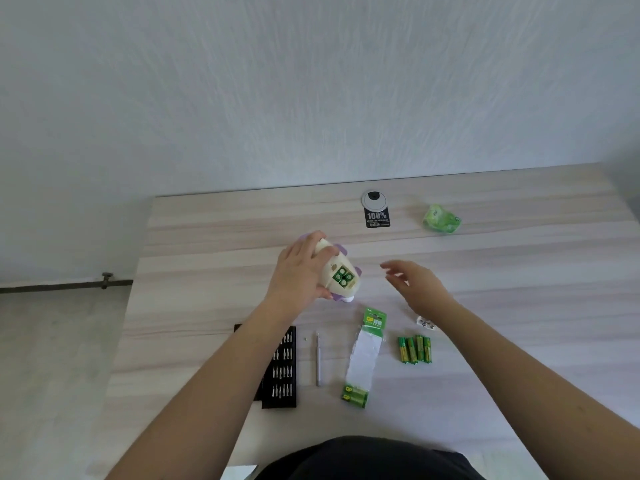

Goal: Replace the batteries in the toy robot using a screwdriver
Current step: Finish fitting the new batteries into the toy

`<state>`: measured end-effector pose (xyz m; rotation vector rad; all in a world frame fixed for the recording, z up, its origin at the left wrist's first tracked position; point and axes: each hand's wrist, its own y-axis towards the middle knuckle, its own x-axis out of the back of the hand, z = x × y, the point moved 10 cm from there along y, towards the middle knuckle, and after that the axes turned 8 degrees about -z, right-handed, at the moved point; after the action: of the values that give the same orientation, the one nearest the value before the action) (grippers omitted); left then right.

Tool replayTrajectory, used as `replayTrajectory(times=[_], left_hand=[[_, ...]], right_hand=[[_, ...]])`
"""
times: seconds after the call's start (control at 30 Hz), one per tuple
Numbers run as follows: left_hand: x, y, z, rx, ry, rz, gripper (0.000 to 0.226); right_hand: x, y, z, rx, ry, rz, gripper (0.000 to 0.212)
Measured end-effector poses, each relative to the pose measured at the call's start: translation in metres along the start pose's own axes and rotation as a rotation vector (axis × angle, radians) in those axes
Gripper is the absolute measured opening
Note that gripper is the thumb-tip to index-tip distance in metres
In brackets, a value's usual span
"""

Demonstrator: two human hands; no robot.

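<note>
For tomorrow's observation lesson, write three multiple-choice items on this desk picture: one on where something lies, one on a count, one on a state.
1. Where does the screwdriver lie?
A. Between the bit case and the battery pack
B. Beside the crumpled green wrapper
C. In the right hand

2. How many loose batteries lie together right of the pack?
A. Two
B. Four
C. Six

3. What is the state of the toy robot?
A. Lying untouched with its cover on
B. Held by the left hand with its battery bay open
C. Held by both hands

Answers: 1 A, the thin tool rests on the table between case and pack. 2 B, four green cells lie side by side. 3 B, the left hand's grip is round the toy, green battery ends show, and the right hand hovers empty.
</note>
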<state>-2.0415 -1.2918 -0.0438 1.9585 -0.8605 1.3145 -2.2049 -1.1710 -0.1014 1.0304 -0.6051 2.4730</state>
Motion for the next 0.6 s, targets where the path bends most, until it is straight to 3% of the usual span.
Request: replayTrajectory(times=[0.13, 0.23, 0.6], left_hand=[[0.002, 0.004, -0.003, 0.022, -0.029, 0.019, 0.081], [0.001, 0.007, -0.006, 0.015, -0.031, 0.043, 0.078], [0.003, -0.003, -0.01, 0.05, 0.014, -0.022, 0.072]], right_hand=[[-0.006, -0.014, -0.062, -0.059, -0.347, 0.135, 0.028], [-0.011, -0.027, -0.091, -0.107, -0.467, 0.221, 0.033], [-0.023, -0.037, -0.103, -0.165, -0.389, 0.13, 0.031]])
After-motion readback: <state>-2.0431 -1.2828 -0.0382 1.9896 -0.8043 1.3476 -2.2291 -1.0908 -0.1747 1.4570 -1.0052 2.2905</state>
